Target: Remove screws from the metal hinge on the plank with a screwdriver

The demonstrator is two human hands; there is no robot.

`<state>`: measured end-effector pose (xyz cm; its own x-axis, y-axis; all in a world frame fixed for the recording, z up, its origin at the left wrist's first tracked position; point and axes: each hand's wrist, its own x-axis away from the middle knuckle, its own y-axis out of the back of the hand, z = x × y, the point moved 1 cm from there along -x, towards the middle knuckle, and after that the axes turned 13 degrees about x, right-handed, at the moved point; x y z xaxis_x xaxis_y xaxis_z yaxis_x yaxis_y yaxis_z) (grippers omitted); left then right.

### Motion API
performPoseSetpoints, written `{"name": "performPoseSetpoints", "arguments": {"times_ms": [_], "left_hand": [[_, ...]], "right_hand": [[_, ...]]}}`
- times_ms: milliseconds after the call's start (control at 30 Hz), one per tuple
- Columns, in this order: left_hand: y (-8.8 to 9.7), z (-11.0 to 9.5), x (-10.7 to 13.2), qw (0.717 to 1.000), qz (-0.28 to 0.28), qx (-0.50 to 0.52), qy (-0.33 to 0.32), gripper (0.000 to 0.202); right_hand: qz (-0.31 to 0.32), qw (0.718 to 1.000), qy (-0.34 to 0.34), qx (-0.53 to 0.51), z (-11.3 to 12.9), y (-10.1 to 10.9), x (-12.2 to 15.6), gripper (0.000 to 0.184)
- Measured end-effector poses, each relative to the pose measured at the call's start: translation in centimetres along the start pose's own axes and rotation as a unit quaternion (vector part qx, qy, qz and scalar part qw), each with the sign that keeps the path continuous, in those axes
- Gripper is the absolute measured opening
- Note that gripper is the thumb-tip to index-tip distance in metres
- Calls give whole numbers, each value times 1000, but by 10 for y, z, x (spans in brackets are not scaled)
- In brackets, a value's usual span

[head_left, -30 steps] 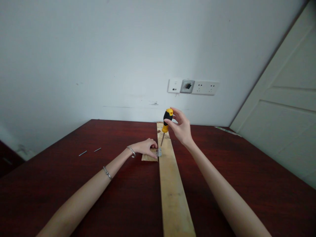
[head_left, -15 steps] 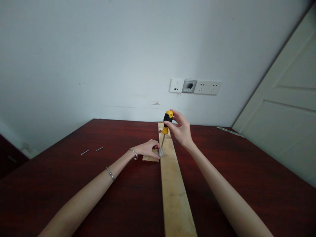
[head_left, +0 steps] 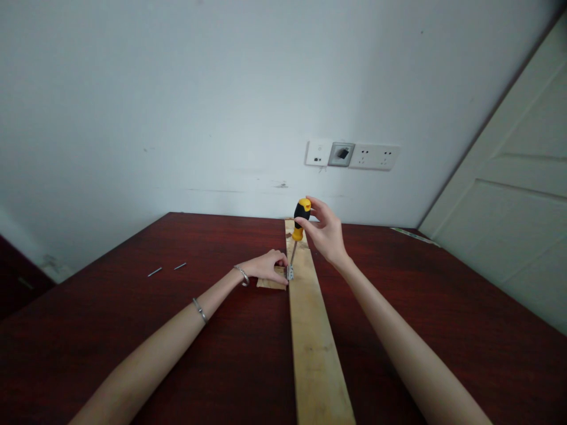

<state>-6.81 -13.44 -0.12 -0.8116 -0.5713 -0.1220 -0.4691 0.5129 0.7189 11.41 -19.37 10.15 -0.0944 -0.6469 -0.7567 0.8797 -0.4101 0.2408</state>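
Note:
My right hand (head_left: 325, 227) grips the yellow and black handle of a screwdriver (head_left: 302, 218) between thumb and fingers. Its shaft slants down to a small metal hinge (head_left: 290, 273) at the left edge of a long wooden board (head_left: 314, 342). Thumb and fingers of my left hand (head_left: 268, 265) close on the hinge from the left. Under that hand lies a short, flat piece of wood (head_left: 271, 284), partly covered by it. Whether the screwdriver's tip sits in a screw is too small to tell.
Two thin metal rods (head_left: 155, 272) lie on the dark red tabletop (head_left: 212, 354) at the left. The table's far edge meets a white wall with a row of sockets (head_left: 372, 156). A flat strip (head_left: 414, 236) lies at the far right corner, near a white door (head_left: 522, 195).
Both hands, the screwdriver and the hinge keep nearly the same places. The whole view has shifted very slightly.

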Motion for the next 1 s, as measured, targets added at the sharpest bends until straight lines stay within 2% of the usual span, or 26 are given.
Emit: {"name": "performPoseSetpoints", "arguments": {"times_ms": [367, 633, 1000], "left_hand": [[-1, 0, 0, 1000, -5, 11, -1, 49], [0, -1, 0, 1000, -6, 19, -5, 47], [0, -3, -1, 999, -9, 36, -22, 41]], "right_hand": [[-1, 1000, -6, -2, -3, -1, 0, 52], [3, 1000, -4, -23, 5, 1, 1, 50], [14, 998, 37, 48, 8, 1, 4, 47]]}}
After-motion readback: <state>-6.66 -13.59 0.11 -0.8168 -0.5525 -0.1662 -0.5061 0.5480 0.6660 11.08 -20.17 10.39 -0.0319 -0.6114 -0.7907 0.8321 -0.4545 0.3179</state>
